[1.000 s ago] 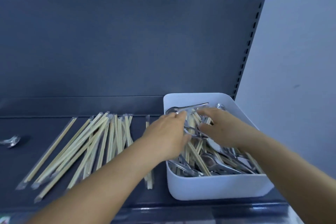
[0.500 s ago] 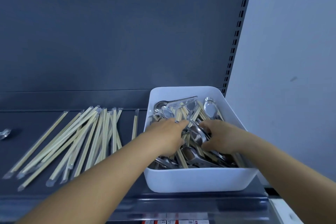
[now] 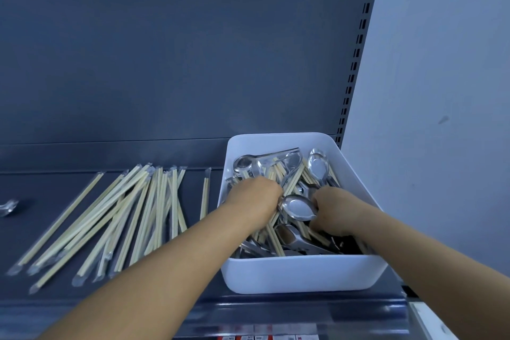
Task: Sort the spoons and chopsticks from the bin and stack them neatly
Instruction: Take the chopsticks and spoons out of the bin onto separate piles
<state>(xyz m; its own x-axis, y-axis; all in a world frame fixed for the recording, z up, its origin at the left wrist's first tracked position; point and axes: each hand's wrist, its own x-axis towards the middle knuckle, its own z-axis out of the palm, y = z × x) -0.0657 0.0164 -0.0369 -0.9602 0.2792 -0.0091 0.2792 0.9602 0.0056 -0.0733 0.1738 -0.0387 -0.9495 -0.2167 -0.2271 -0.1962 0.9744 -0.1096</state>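
A white bin (image 3: 303, 276) stands at the right of the dark shelf, filled with metal spoons (image 3: 317, 167) and wrapped wooden chopsticks (image 3: 294, 181) mixed together. Both my hands are down inside it. My left hand (image 3: 254, 199) has its fingers curled over a bunch of chopsticks in the bin's left half. My right hand (image 3: 336, 210) is curled at the handle end of a spoon (image 3: 298, 208), whose bowl lies face up between the two hands. The fingertips of both hands are hidden.
A loose fan of wrapped chopsticks (image 3: 132, 215) lies on the shelf left of the bin, with one separate pair (image 3: 204, 193) beside it. A single spoon (image 3: 8, 207) sits at the far left edge. The shelf's back panel (image 3: 193, 77) rises behind everything.
My hands have moved a little nearer to me inside the bin and dug lower among the cutlery. A spoon bowl now lies face up between them.
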